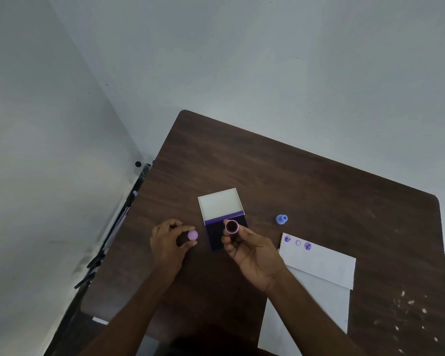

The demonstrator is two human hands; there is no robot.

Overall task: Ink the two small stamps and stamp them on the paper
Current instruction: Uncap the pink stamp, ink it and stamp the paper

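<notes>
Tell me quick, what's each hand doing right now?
Left hand: closed on the pink cap.
Right hand: closed on the pink stamp, inked face up.

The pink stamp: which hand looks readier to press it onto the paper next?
Probably the right hand. It holds the pink stamp over the ink pad, and the paper lies on its side. The left hand holds only a round pink cap.

Two bare hands + forearms in view, no robot hw. Left hand (pixel 168 244) and right hand (pixel 252 255): no gloves, rings, watch or bands visible. Forearms bare right down to near frame edge, no sleeves or cuffs showing. Nails too small to tell.
</notes>
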